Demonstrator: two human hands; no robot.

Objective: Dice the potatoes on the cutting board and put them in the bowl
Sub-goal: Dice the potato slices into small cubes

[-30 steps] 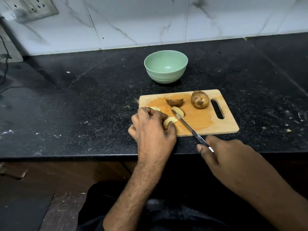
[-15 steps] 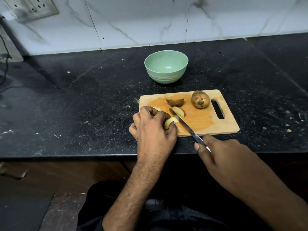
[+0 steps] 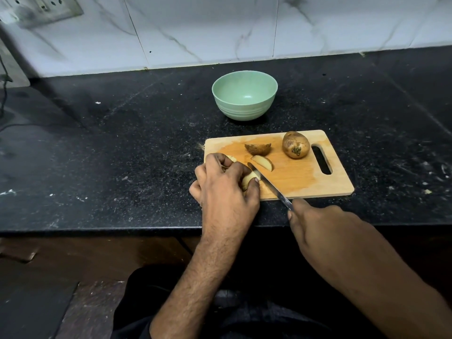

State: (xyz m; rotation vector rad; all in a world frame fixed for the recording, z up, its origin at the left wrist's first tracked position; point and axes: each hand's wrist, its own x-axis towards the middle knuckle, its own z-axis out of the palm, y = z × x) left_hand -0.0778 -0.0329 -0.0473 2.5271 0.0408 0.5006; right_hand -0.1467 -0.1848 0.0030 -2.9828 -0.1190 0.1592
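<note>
A wooden cutting board [image 3: 298, 182] lies on the black counter. On it sit a whole brown potato [image 3: 295, 144], a skin-side-up wedge [image 3: 258, 148] and a pale cut wedge [image 3: 263, 162]. My left hand [image 3: 225, 189] grips a potato piece [image 3: 248, 179] at the board's near left corner; most of that piece is hidden under my fingers. My right hand [image 3: 325, 231] holds a knife [image 3: 269, 184], whose blade rests against the held piece. The green bowl [image 3: 244, 95] stands behind the board and holds nothing.
The counter's front edge [image 3: 122, 230] runs just below my hands. A white marble-tiled wall [image 3: 220, 33] backs the counter, with a socket plate [image 3: 41, 8] at the upper left. A dark cable [image 3: 5, 94] hangs at the far left.
The knife has slid forward and left along the held potato piece, and my right hand has moved closer to the board. My left hand has kept its grip.
</note>
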